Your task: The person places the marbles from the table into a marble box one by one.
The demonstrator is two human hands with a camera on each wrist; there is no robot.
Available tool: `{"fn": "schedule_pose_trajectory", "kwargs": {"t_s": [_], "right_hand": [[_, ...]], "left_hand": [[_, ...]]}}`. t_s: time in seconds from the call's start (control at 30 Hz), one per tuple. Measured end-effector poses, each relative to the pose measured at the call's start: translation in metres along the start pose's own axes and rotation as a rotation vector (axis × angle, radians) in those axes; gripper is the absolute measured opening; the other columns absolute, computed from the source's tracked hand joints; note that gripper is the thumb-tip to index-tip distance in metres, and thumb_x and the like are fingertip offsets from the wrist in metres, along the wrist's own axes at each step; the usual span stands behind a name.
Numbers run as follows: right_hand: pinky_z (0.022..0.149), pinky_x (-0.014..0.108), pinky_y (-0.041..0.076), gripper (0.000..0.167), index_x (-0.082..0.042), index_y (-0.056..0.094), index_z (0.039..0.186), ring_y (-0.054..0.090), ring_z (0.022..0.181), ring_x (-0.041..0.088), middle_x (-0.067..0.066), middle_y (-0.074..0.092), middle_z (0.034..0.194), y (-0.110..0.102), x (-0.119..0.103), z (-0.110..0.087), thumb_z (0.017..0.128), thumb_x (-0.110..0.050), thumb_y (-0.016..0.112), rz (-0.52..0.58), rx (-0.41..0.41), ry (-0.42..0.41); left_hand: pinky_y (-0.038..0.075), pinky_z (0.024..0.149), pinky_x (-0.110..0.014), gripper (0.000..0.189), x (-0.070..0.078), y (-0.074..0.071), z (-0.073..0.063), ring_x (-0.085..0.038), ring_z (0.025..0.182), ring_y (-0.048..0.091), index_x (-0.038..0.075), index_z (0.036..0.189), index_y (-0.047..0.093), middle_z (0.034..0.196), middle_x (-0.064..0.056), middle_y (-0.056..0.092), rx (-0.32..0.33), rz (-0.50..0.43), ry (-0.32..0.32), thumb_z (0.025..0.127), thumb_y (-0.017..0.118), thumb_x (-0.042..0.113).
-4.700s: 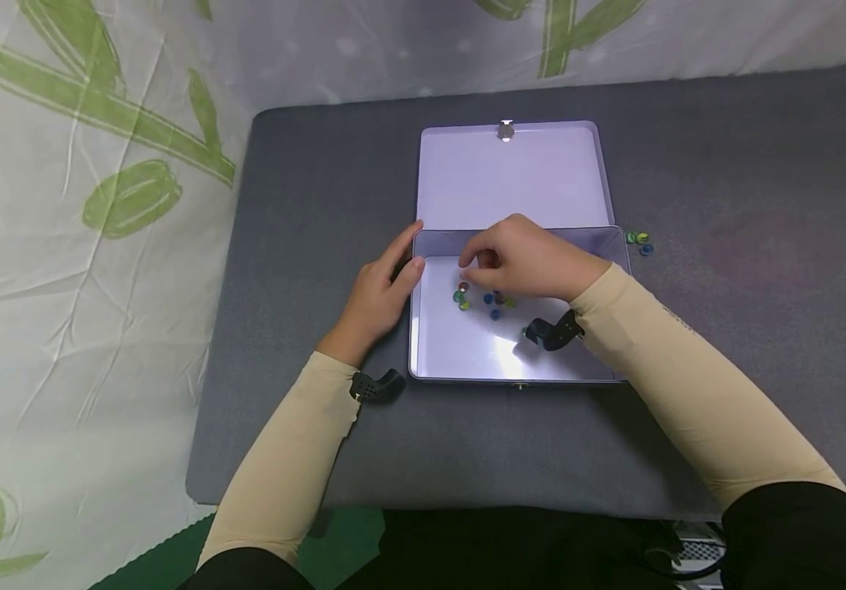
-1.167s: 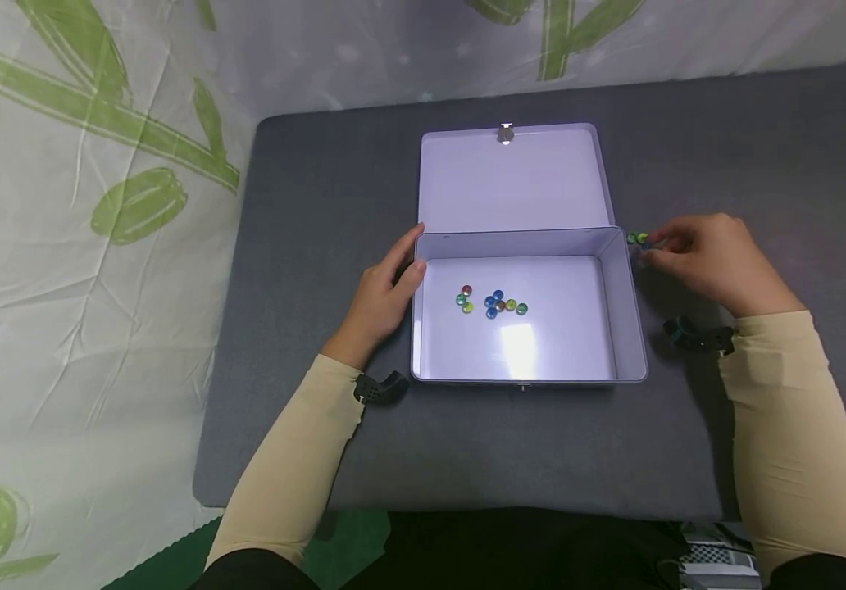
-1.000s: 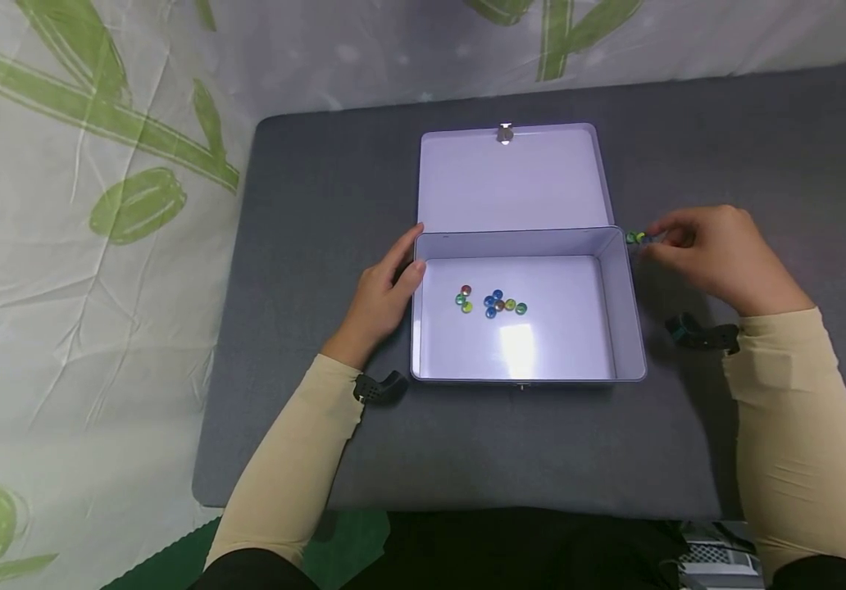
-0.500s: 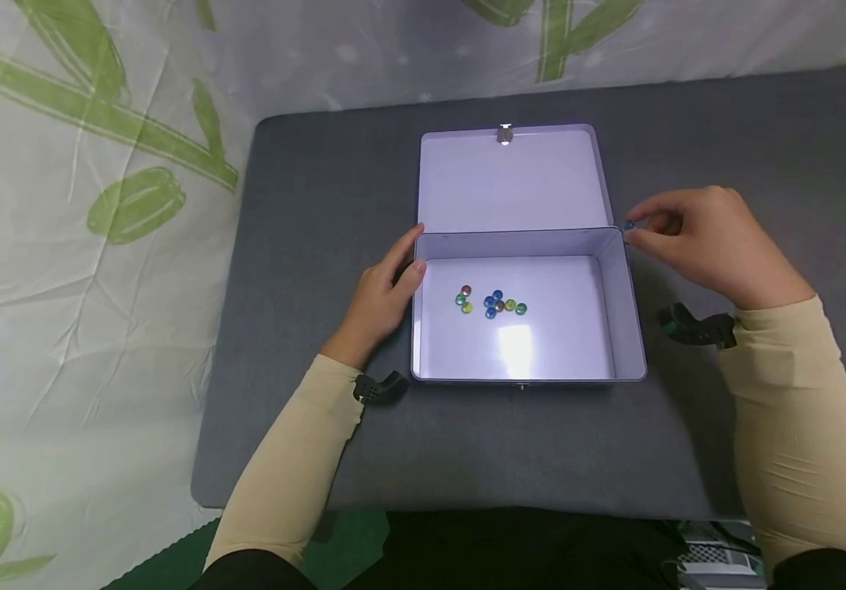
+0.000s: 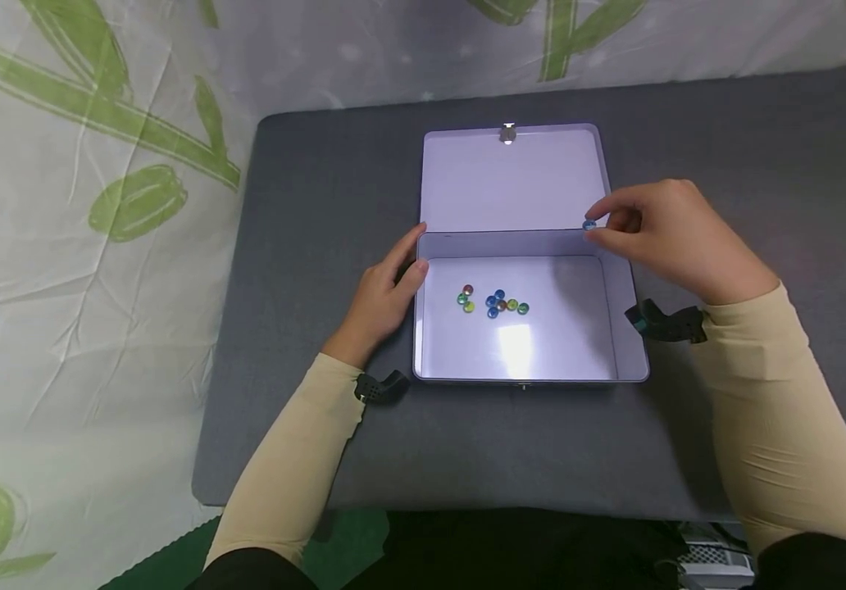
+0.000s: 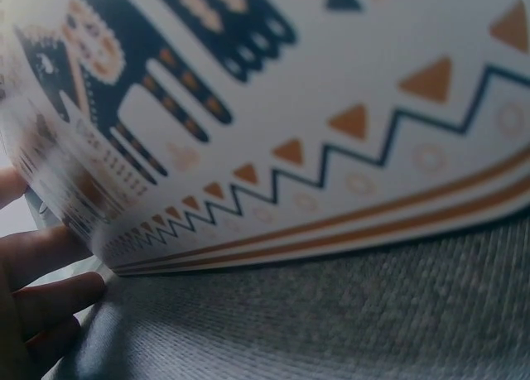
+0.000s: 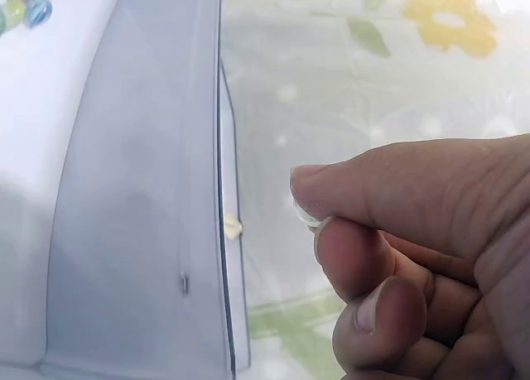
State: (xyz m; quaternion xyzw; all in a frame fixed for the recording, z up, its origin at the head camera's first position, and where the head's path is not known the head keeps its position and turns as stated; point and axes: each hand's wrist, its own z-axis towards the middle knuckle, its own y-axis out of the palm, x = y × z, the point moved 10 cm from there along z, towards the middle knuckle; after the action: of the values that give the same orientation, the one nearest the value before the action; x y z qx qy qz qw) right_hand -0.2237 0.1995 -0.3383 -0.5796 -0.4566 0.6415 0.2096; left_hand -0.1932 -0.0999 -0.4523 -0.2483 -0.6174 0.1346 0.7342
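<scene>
Between thumb and index finger, my right hand [image 5: 666,233] pinches a blue glass marble [image 5: 589,224] above the back right part of the open tin box [image 5: 633,328]. In the right wrist view the marble [image 7: 305,213] shows only in part between the fingertips. My left hand [image 5: 382,299] rests against the box's left wall, its fingers nearly straight. The left wrist view has these fingers [image 6: 58,301] beside the box's patterned outer wall [image 6: 273,173]. Several coloured marbles [image 5: 501,306] lie on the box floor, left of its middle.
The box's lid [image 5: 511,176] lies folded back behind it, a metal clasp [image 5: 507,133] at its far edge. Grey cloth [image 5: 320,205] covers the table. A curtain with green leaves [image 5: 135,201] hangs at the left and back.
From over the marbles in the box, my right hand went to those lying right of it and picked up a blue one. It has since moved left over the box. My left hand stays put.
</scene>
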Motion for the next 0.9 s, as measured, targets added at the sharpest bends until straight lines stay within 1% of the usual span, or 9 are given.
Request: {"fn": "schedule_pose_trajectory", "kwargs": {"t_s": [0.13, 0.27, 0.53, 0.7, 0.9], "right_hand": [[0.063, 0.025, 0.042, 0.02, -0.008, 0.079, 0.114, 0.056, 0.075, 0.021, 0.007, 0.069, 0.087, 0.008, -0.008, 0.003, 0.097, -0.018, 0.074, -0.009, -0.029, -0.015], [0.064, 0.026, 0.043, 0.019, -0.008, 0.079, 0.113, 0.056, 0.074, 0.02, 0.006, 0.068, 0.084, 0.014, -0.019, 0.007, 0.096, -0.015, 0.075, -0.021, -0.04, -0.061], [0.062, 0.028, 0.042, 0.017, -0.006, 0.08, 0.11, 0.055, 0.071, 0.021, 0.006, 0.068, 0.083, 0.026, -0.037, 0.014, 0.094, -0.011, 0.077, 0.01, -0.058, -0.118], [0.062, 0.027, 0.042, 0.015, -0.004, 0.08, 0.108, 0.055, 0.068, 0.02, 0.005, 0.068, 0.08, 0.038, -0.043, 0.017, 0.093, -0.008, 0.076, 0.032, -0.073, -0.147], [0.062, 0.029, 0.043, 0.013, -0.004, 0.079, 0.105, 0.054, 0.067, 0.02, 0.004, 0.067, 0.076, 0.056, -0.049, 0.019, 0.093, -0.006, 0.077, 0.041, -0.122, -0.185]], "left_hand": [[0.04, 0.117, -0.053, 0.089, 0.001, 0.001, 0.0, -0.028, 0.139, 0.056, 0.025, 0.162, 0.043, 0.15, -0.016, 0.059, -0.002, -0.01, 0.0, 0.097, 0.034, 0.084], [0.04, 0.118, -0.052, 0.085, 0.002, 0.002, 0.001, -0.026, 0.14, 0.056, 0.026, 0.162, 0.043, 0.151, -0.014, 0.059, -0.004, -0.012, 0.0, 0.098, 0.035, 0.081], [0.039, 0.118, -0.052, 0.086, 0.004, 0.005, 0.001, -0.026, 0.141, 0.054, 0.026, 0.163, 0.041, 0.153, -0.014, 0.057, -0.012, -0.008, 0.007, 0.098, 0.033, 0.082], [0.038, 0.119, -0.052, 0.084, 0.005, 0.006, 0.002, -0.025, 0.142, 0.053, 0.027, 0.163, 0.042, 0.155, -0.013, 0.055, -0.014, -0.005, 0.006, 0.099, 0.034, 0.08], [0.037, 0.12, -0.052, 0.082, 0.006, 0.007, 0.001, -0.025, 0.144, 0.052, 0.026, 0.163, 0.041, 0.156, -0.013, 0.054, -0.025, -0.007, 0.0, 0.1, 0.033, 0.078]]}}
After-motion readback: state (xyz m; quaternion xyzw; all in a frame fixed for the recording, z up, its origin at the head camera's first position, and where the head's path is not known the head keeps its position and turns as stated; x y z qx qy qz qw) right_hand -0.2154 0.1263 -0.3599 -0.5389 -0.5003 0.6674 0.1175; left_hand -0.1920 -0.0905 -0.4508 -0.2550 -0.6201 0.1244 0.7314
